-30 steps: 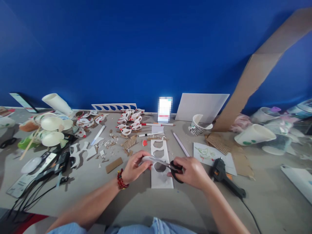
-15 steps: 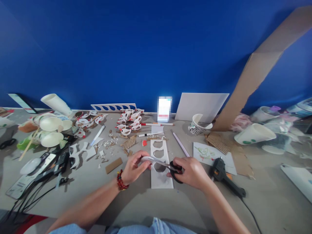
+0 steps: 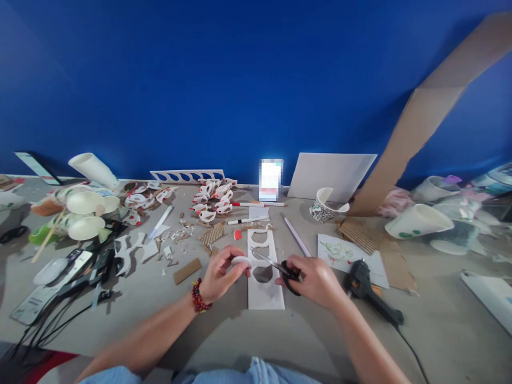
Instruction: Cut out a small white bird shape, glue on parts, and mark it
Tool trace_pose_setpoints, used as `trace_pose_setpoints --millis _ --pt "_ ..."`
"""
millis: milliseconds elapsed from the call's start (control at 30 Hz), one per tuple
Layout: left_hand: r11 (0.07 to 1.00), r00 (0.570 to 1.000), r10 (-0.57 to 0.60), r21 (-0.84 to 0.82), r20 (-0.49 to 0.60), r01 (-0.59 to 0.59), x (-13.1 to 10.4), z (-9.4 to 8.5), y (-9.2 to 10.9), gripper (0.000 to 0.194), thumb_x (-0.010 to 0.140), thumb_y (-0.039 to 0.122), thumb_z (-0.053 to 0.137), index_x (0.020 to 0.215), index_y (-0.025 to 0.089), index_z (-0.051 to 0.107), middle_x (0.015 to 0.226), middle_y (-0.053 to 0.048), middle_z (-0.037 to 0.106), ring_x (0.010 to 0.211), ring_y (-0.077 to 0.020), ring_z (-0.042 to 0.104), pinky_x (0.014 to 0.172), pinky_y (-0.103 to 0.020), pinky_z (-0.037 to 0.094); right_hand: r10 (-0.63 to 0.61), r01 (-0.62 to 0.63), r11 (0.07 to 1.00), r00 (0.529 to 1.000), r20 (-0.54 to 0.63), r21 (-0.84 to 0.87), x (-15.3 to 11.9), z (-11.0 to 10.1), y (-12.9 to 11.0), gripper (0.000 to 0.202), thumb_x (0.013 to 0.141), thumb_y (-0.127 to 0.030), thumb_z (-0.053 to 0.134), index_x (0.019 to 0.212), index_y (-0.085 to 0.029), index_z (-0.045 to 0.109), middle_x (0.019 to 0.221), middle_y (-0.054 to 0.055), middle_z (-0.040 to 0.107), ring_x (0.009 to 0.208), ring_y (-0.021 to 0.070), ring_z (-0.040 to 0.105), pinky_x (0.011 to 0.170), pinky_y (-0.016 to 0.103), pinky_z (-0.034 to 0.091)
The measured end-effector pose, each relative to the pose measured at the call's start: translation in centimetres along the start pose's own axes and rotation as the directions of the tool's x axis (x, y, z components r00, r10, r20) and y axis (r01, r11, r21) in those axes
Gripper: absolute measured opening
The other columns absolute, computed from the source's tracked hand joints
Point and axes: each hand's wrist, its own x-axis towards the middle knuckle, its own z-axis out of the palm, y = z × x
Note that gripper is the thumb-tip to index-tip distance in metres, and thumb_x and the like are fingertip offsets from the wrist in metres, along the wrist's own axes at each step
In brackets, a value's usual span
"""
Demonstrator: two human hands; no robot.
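While the left hand (image 3: 219, 273) pinches one small white cutout (image 3: 241, 261) between curled fingers, the right hand (image 3: 316, 280) grips one pair of black-handled scissors (image 3: 280, 266), blades a bit open, pointing at it. Both forearms angle inward over the white strip (image 3: 264, 290) near the tabletop's (image 3: 168, 314) front edge, with one glue gun (image 3: 366, 288) just beside it.

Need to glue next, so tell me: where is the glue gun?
In the head view the black glue gun lies on the table just right of the right hand, partly on the bird drawing sheet, its cord trailing toward the near right.
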Motion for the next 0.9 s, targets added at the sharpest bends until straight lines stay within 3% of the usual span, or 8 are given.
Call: trace_pose_setpoints --millis 167,500,700,900 --pt "1.0 1.0 -0.01 -0.01 0.011 0.01 -0.02 0.14 0.28 0.016 0.088 0.029 0.06 0.092 0.014 0.057 0.074 -0.005 0.067 0.069 -0.0157 0.065 0.066 -0.027 0.051 -0.069 0.07 0.997 0.997 0.045 -0.028 0.04 0.14 -0.28 0.03 0.074 -0.047 0.068 0.067 -0.021 0.056 0.056 -0.002 0.06 0.052 0.0137 0.055 0.051 0.023 0.027" --pt "1.0 1.0 -0.003 -0.003 0.027 0.003 -0.03 0.12 0.24 0.015 0.089 0.028 0.059 0.091 0.014 0.055 0.075 -0.005 0.068 0.069 -0.016 0.066 0.064 -0.027 0.05 -0.095 0.097 0.993 0.995 0.028 -0.07 0.01 0.73 0.06 0.029 0.076 -0.048 0.064 0.066 -0.022 0.056 0.056 -0.002 0.062 0.052 0.014 0.055 0.051 0.024 0.023" --pt "0.999 0.999 -0.029 -0.022 0.023 0.029 -0.07 0.26 0.48 0.015 0.089 0.029 0.059 0.089 0.014 0.054 0.075 -0.005 0.068 0.07 -0.016 0.067 0.065 -0.027 0.05 -0.053 0.056 0.991 0.998 0.023 -0.12 0.02 0.89 0.2 0.027 0.077 -0.044 0.064 0.065 -0.021 0.057 0.056 -0.001 0.06 0.053 0.0147 0.055 0.051 0.024 0.023" --pt "0.988 0.999 -0.04 -0.146 0.031 0.044 0.18 0.44 0.78 0.017 0.088 0.03 0.061 0.087 0.015 0.053 0.077 -0.005 0.07 0.072 -0.0165 0.068 0.066 -0.027 0.05 0.002 -0.002 0.999 1.0 -0.016 -0.035 0.1 0.72 -0.14 0.033 0.077 -0.052 0.063 0.066 -0.022 0.056 0.056 -0.001 0.06 0.051 0.014 0.054 0.05 0.023 0.025"
